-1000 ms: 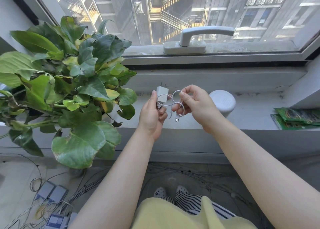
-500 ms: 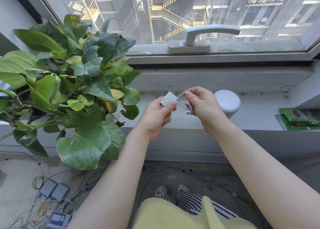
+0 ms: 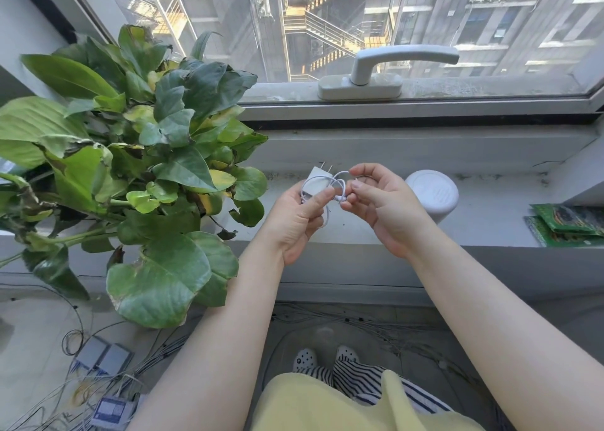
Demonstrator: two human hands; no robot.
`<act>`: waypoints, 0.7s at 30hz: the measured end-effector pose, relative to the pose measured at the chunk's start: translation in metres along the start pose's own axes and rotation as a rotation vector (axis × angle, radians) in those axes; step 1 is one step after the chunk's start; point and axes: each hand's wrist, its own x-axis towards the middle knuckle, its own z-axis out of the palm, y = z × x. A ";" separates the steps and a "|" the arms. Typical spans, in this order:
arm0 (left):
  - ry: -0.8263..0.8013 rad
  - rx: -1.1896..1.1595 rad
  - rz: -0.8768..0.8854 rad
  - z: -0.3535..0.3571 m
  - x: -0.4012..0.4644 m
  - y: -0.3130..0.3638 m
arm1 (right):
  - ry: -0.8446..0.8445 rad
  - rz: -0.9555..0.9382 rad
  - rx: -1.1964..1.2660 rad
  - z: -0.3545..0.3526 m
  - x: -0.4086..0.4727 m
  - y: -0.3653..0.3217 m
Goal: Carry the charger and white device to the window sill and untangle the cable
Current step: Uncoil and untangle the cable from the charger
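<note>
Over the window sill [image 3: 490, 221], the left hand [image 3: 299, 216] now grips the charger [image 3: 318, 179] prongs-up again while the right hand [image 3: 387, 208] has closed in to pinch the cable [image 3: 341, 187] knot, so untangling seems underway, white device [image 3: 431, 193] at 3 o'clock

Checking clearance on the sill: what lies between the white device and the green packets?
Head view: nothing; bare grey window sill runs between the white device and the green packets.
</note>
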 end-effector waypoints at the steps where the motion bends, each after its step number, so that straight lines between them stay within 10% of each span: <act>1: 0.006 -0.006 -0.006 0.000 0.001 0.000 | -0.009 -0.005 -0.014 -0.001 0.000 0.000; 21: 0.046 -0.103 -0.060 0.007 0.007 -0.002 | -0.034 -0.160 -0.475 -0.003 0.000 0.003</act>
